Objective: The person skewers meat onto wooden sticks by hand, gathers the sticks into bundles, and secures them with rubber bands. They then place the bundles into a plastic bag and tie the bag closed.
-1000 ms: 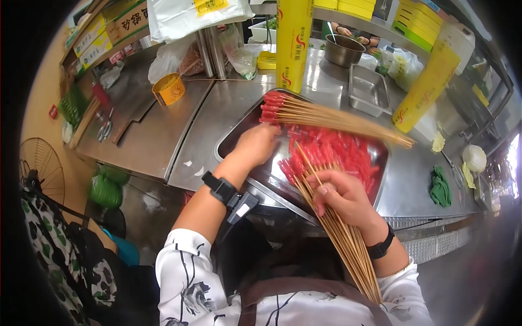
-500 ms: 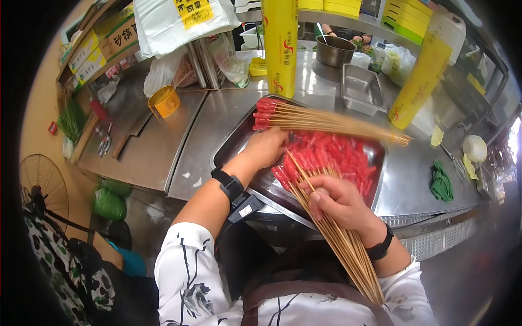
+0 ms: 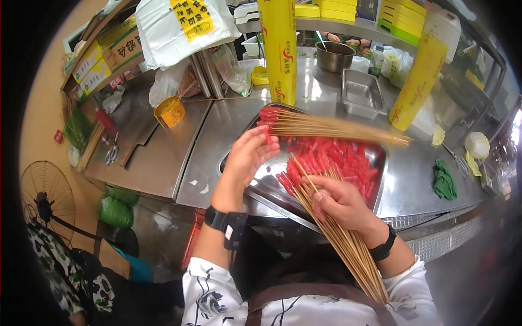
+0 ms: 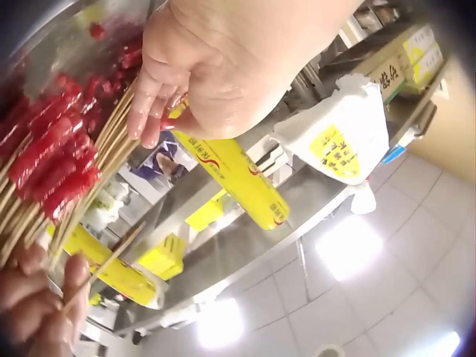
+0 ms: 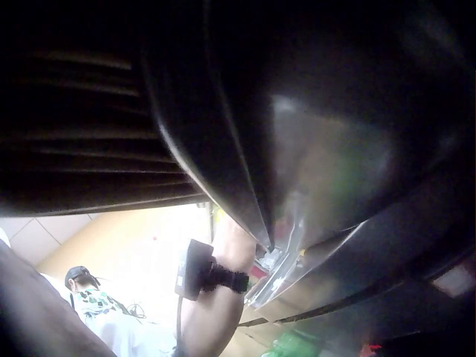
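Observation:
My left hand (image 3: 247,157) is raised over the left side of the metal tray (image 3: 222,164), palm turned inward. A small glossy red piece of meat (image 4: 167,125) shows between its thumb and fingers. My right hand (image 3: 345,205) grips a bundle of bamboo skewers (image 3: 356,261) tipped with red meat, sticks slanting back toward my body. Between its thumb and forefinger it pinches one bare skewer (image 3: 304,175), pointing up and left. Loose red meat pieces (image 3: 348,157) fill the tray's right part. Another bundle of loaded skewers (image 3: 337,127) lies across the tray's far side.
Beyond the tray stands a yellow film roll (image 3: 280,65); another film roll (image 3: 416,87) leans at right. An empty steel pan (image 3: 363,92), a pot (image 3: 333,57) and a green cloth (image 3: 445,179) sit on the steel counter. Scissors (image 3: 112,152) lie at left.
My left hand has lifted from inside the tray, moved slightly left and turned its palm inward, now with a red piece at its fingertips. My right hand keeps its hold on the skewers, nearly still.

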Demonstrator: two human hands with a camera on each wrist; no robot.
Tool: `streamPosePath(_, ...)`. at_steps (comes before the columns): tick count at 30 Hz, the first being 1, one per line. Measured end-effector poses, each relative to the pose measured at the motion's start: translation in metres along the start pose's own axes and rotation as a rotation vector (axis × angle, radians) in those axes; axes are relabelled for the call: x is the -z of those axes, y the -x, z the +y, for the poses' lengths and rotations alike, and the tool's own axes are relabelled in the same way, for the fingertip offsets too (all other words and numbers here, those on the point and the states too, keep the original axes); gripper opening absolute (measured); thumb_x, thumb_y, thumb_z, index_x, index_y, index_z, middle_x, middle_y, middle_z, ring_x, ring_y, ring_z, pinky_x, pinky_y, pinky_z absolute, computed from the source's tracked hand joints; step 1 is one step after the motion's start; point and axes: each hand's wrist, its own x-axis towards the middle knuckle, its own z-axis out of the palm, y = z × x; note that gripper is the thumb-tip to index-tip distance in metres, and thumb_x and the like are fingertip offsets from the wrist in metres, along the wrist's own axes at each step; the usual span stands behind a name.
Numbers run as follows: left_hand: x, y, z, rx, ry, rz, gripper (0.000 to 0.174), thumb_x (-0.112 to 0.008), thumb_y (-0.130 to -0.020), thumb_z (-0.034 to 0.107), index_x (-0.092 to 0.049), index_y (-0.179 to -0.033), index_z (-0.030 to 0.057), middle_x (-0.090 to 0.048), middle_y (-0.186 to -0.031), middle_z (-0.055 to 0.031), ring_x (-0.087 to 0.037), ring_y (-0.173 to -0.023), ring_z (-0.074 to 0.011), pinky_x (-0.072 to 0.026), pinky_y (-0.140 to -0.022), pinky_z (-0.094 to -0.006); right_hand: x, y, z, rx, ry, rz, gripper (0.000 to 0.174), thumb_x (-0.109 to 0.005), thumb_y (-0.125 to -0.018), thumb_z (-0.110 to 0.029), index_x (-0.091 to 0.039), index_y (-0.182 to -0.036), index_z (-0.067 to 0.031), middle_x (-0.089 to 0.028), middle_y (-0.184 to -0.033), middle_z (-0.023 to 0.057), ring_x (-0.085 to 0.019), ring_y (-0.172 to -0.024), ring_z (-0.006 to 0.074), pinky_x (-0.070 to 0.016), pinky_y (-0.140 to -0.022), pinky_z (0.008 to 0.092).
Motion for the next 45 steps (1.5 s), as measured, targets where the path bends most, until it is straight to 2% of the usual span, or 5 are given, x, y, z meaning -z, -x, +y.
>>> streamPosePath(4, -0.018, 0.017, -0.009, -0.055, 0.108, 0.029, 0.025, -0.053, -0.092, 0.012, -0.048, -0.114, 0.0022, -0.061, -0.1, -0.0157, -0.063, -0.088, -0.0244, -0.0534, -0.08, -0.0357, 0.0, 0.0, -0.006, -0.035, 0.032, -0.015, 0.033, -0.045, -0.095, -0.01, -0.047, -0.126, 0.0027, -0.048, -0.059, -0.0024, -0.047, -0.053, 0.0043, -0.0394, -0.051, 0.0205)
streamPosePath(8, -0.043, 0.031, -0.012, -0.061, 0.147, 0.04, 0.033, -0.054, -0.091, 0.011, -0.048, -0.123, 0.0045, -0.061, -0.099, -0.0114, -0.062, -0.088, -0.0189, -0.053, -0.078, -0.0301, -0.001, 0.001, -0.007, -0.052, 0.061, -0.019, 0.034, -0.044, -0.095, -0.01, -0.047, -0.126, 0.0028, -0.048, -0.06, -0.0026, -0.047, -0.054, 0.0044, -0.0398, -0.051, 0.0205)
streamPosePath(24, -0.05, 0.04, -0.02, -0.098, 0.16, 0.053, 0.032, -0.054, -0.092, 0.012, -0.05, -0.122, 0.0021, -0.063, -0.098, -0.0132, -0.064, -0.091, -0.0241, -0.0537, -0.079, -0.0335, 0.0, 0.001, -0.004, -0.034, 0.094, 0.008, 0.033, -0.046, -0.094, -0.011, -0.049, -0.125, 0.0016, -0.048, -0.058, -0.0028, -0.046, -0.052, 0.0039, -0.0395, -0.049, 0.0209)
streamPosePath(27, -0.054, 0.042, -0.021, -0.104, 0.134, 0.053, 0.032, -0.053, -0.092, 0.012, -0.05, -0.122, 0.0029, -0.063, -0.095, -0.0098, -0.064, -0.087, -0.0193, -0.0538, -0.078, -0.0301, 0.0, 0.001, -0.002, -0.04, 0.079, 0.014, 0.033, -0.047, -0.093, -0.011, -0.05, -0.123, 0.0016, -0.048, -0.06, -0.0027, -0.046, -0.053, 0.004, -0.0396, -0.05, 0.0211)
streamPosePath(45, -0.075, 0.055, -0.04, -0.2, 0.121, 0.059, 0.03, -0.052, -0.094, 0.014, -0.049, -0.12, 0.0009, -0.062, -0.093, -0.0088, -0.064, -0.083, -0.0195, -0.0531, -0.075, -0.0306, 0.0, 0.001, 0.001, -0.011, 0.086, 0.07, 0.031, -0.048, -0.093, -0.01, -0.052, -0.121, 0.0014, -0.049, -0.06, -0.0018, -0.046, -0.054, 0.0044, -0.04, -0.052, 0.0214)
